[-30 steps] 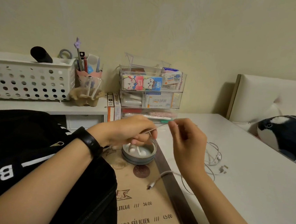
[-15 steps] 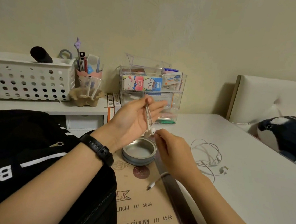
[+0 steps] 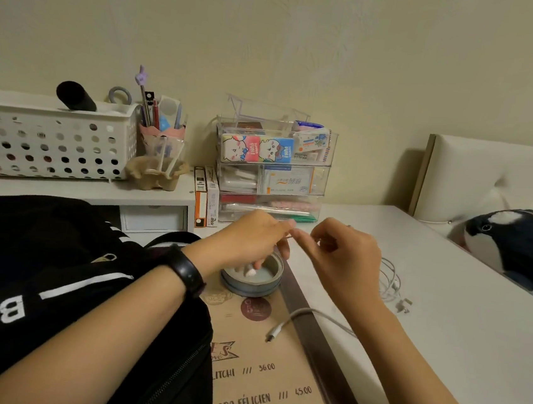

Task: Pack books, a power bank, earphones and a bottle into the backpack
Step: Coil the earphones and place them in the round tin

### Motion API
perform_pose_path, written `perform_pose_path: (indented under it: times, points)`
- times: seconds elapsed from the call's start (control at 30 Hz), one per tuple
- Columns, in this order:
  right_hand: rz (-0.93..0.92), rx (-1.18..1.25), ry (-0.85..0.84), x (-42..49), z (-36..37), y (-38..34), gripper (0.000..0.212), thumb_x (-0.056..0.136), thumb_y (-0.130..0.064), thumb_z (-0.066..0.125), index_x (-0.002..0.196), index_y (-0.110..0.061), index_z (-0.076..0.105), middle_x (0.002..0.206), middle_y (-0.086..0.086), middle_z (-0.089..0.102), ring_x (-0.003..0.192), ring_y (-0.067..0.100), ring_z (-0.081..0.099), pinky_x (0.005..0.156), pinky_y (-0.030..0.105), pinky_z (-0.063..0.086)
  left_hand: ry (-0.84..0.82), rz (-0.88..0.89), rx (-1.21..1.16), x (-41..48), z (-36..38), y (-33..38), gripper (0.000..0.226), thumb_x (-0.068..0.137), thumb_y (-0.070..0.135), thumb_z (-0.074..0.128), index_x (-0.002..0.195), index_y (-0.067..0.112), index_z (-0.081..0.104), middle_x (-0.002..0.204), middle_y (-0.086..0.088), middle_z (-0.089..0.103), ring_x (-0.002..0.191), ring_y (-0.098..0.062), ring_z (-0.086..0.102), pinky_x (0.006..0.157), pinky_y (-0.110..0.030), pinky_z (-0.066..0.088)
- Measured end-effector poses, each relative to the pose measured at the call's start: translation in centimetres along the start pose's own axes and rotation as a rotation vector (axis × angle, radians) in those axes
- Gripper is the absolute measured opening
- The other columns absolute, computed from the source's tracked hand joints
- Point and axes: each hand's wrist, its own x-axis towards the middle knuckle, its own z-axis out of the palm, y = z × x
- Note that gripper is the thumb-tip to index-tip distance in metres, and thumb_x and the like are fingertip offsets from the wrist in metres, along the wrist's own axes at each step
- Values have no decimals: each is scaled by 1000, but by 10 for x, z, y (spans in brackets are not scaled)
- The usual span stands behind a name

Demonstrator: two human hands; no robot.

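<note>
as left hand [image 3: 247,242] pinches earphones [image 3: 251,272] down in the tin [image 3: 271,287], right hand [image 3: 344,262] pinches their cord [image 3: 389,279]; step: coiling; next: feed slack in.

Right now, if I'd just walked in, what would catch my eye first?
Two hands meet at centre: the left hand and right hand pinch a thin wire between them, over a round tin where the white earphones rest. A big black backpack fills the lower left, and a dark plush toy lies at far right.
</note>
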Motion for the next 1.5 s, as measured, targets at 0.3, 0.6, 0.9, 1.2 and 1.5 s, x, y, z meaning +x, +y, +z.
perform_pose_path:
  times: [0.3,0.6,0.9,1.2,1.5]
  points:
    - [633,1050,-607,11,-22,7,38,82,-38,65,53,-15,54,49,1,33,41,13,26,43,23,36,-348,108,-1193,-13,-47,15,45,95,33,36,54,21,50,40,8,37,32,-2,25,35,-13,22]
    - [1057,1502,63,21,-40,44,18,82,-35,56,71,-21,52,41,-8,22,30,5,18,32,17,14,317,322,-1740,-14,-100,1,37,91,27,46,54,23,44,41,9,38,35,-3,29,36,-13,23]
    - [981,723,437,19,-33,69,29,101,-22,36,116,-26,61,68,-2,49,53,9,37,52,21,34,282,33,-1568,-1,-61,4,50,99,30,39,50,22,48,40,9,35,32,-2,28,35,-13,21]
    - [520,-221,49,4,-6,30,64,69,-10,61,128,-1,37,132,17,38,124,32,34,103,40,29,94,-153,-1278,-1,-35,13,37,99,26,38,62,22,44,40,9,32,30,-3,26,32,-15,20]
    - [309,456,-230,-6,3,-6,69,79,-18,52,144,-18,29,141,-8,39,130,0,34,108,10,23,18,-153,-1101,-4,-21,23,36,98,24,38,63,22,42,41,10,32,32,-3,24,32,-15,20]
